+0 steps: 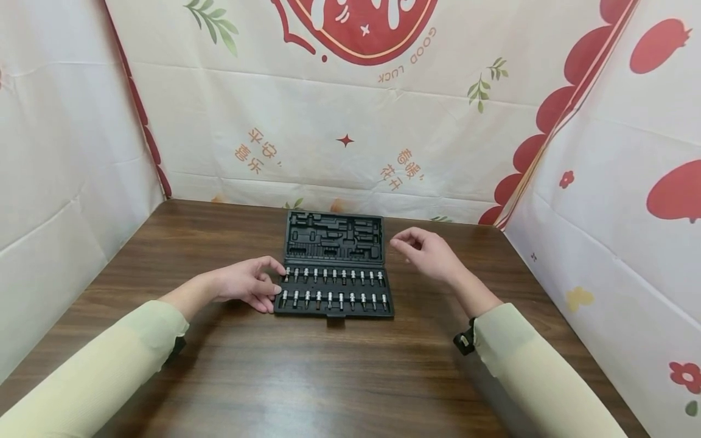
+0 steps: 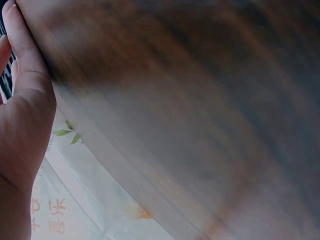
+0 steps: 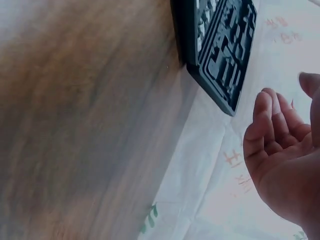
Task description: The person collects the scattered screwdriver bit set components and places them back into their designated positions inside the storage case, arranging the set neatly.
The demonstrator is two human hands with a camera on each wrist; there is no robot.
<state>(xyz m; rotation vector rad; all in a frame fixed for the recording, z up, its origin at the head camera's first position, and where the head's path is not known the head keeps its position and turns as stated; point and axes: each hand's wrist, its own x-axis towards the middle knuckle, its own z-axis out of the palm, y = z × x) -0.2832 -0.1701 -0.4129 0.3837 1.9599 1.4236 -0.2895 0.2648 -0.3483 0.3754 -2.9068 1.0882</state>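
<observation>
A black plastic case [image 1: 334, 289] lies open on the table, holding two rows of silver bit sockets [image 1: 330, 298]. Its raised lid [image 1: 334, 237] has moulded hollows. My left hand [image 1: 249, 285] is at the case's left edge, with thumb and fingertips touching the side near the row ends. In the left wrist view that hand [image 2: 25, 105] covers most of the case. Just right of the lid, my right hand [image 1: 427, 250] is raised with loosely bent fingers and nothing visible in it. The right wrist view shows this hand [image 3: 285, 155] apart from the lid [image 3: 230, 65].
The brown wooden table [image 1: 306, 377] extends around the case. A printed cloth [image 1: 328, 109] hangs behind it, and further cloth walls stand at left and right. A latch tab [image 1: 336, 321] sticks out at the case's front.
</observation>
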